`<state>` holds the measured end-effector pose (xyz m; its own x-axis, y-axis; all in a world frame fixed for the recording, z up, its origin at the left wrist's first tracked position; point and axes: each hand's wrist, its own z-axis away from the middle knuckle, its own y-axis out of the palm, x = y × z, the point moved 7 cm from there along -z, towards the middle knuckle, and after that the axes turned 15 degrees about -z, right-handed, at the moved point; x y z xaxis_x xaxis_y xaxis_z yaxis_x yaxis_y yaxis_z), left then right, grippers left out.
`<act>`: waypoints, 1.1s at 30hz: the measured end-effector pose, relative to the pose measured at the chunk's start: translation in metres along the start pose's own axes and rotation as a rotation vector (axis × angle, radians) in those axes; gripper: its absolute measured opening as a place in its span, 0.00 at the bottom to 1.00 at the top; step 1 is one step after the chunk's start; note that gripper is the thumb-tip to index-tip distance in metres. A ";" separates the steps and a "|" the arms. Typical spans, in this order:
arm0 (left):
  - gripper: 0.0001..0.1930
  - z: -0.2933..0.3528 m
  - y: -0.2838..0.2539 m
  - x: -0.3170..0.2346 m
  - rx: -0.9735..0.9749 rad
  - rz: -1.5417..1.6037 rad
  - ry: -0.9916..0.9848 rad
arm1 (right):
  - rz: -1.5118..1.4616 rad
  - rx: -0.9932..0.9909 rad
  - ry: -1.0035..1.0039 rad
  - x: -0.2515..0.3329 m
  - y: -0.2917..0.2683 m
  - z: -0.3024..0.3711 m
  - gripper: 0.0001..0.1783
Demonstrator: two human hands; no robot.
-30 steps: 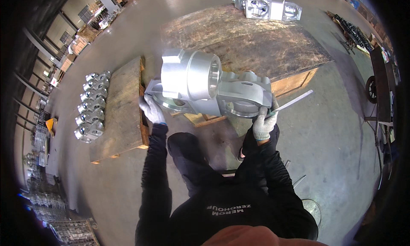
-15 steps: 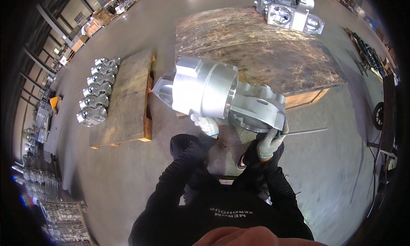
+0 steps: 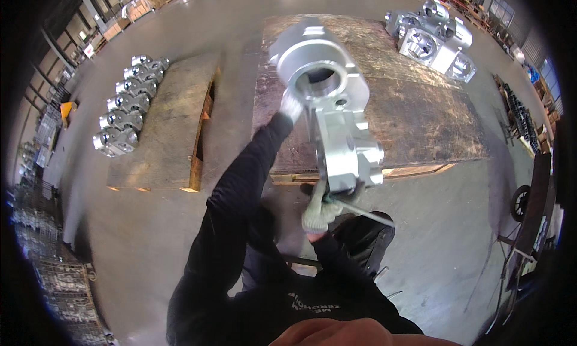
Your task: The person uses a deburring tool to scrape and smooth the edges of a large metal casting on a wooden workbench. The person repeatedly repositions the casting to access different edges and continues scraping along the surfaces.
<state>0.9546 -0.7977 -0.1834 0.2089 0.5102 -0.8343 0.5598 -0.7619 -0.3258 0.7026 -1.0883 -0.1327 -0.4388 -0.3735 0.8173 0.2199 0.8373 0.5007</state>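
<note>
A large silvery metal casting (image 3: 339, 143), with a round bored end and a blocky end, is raised over the near part of the wooden pallet table. Its round end points away from me and looks blurred. My left hand (image 3: 292, 105), in a white knit glove, grips the casting's left side just below the bore; its fingers are partly hidden. At the near end, my gloved right hand (image 3: 320, 212) is closed around the casting's lower edge. That same hand also holds a thin metal rod (image 3: 369, 215), which sticks out to the right.
The wooden pallet table (image 3: 421, 117) carries a cluster of silvery castings (image 3: 430, 48) at its far right. On the left, a low pallet (image 3: 174, 129) bears a row of smaller castings (image 3: 126, 102). A dark wheeled stand (image 3: 529, 195) is at the right.
The casting has swung from lying crosswise to pointing away from me, its round end now farther off. My left hand has moved forward; my right hand has shifted left with the rod.
</note>
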 end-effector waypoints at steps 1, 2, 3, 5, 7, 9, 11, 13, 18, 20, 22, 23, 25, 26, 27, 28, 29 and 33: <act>0.21 -0.020 -0.003 -0.005 -0.001 -0.079 0.057 | -0.113 0.003 0.045 -0.014 0.013 -0.011 0.56; 0.21 -0.031 -0.007 -0.011 -0.005 -0.143 0.103 | 0.093 -0.010 -0.010 -0.024 0.023 -0.028 0.57; 0.22 -0.042 -0.011 -0.015 0.026 -0.191 0.059 | 0.270 0.002 -0.113 -0.032 0.033 -0.049 0.57; 0.25 -0.036 -0.024 -0.032 0.089 -0.252 0.055 | 0.504 0.001 -0.419 -0.047 0.052 -0.089 0.57; 0.23 -0.002 -0.037 -0.049 0.251 -0.891 0.114 | 0.496 -0.094 -0.323 -0.090 0.066 -0.138 0.59; 0.31 0.033 -0.059 -0.055 0.300 -0.846 0.003 | 0.438 -0.113 -0.283 -0.121 0.079 -0.181 0.59; 0.38 0.052 -0.069 -0.051 0.419 -0.981 0.024 | 0.406 -0.077 -0.233 -0.143 0.095 -0.228 0.58; 0.39 0.056 -0.071 -0.042 0.451 -1.044 0.112 | 0.415 0.059 -0.134 -0.162 0.116 -0.278 0.58; 0.39 0.044 -0.047 -0.009 0.461 -1.181 0.330 | 0.499 0.303 -0.137 -0.190 0.162 -0.405 0.58; 0.41 0.039 -0.044 -0.004 0.445 -1.129 0.377 | 0.652 0.379 -0.033 -0.209 0.169 -0.462 0.58; 0.41 0.040 -0.046 0.002 0.481 -1.125 0.326 | 0.712 0.412 0.053 -0.226 0.176 -0.509 0.58; 0.41 0.041 -0.046 0.001 0.491 -1.113 0.338 | 0.699 0.390 0.029 -0.232 0.171 -0.521 0.56; 0.41 0.042 -0.048 -0.004 0.465 -1.102 0.352 | 0.703 0.408 0.016 -0.242 0.160 -0.542 0.53; 0.42 0.042 -0.048 -0.004 0.479 -1.150 0.343 | 0.738 0.389 -0.140 -0.236 0.154 -0.548 0.52; 0.42 0.042 -0.047 -0.003 0.490 -1.168 0.317 | 0.796 0.381 -0.226 -0.234 0.147 -0.551 0.51; 0.42 0.041 -0.047 -0.004 0.488 -1.183 0.310 | 0.872 0.364 -0.271 -0.235 0.140 -0.554 0.50; 0.42 0.041 -0.046 -0.002 0.517 -1.200 0.272 | 0.774 0.457 -0.201 -0.242 0.137 -0.555 0.48; 0.44 0.040 -0.048 -0.012 0.507 -1.187 0.317 | 0.522 0.600 -0.053 -0.258 0.131 -0.569 0.38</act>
<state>0.8935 -0.7832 -0.1759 0.0200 0.9824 0.1858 0.1869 0.1789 -0.9659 1.3405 -1.1101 -0.1156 -0.4526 0.1334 0.8817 -0.0917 0.9765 -0.1948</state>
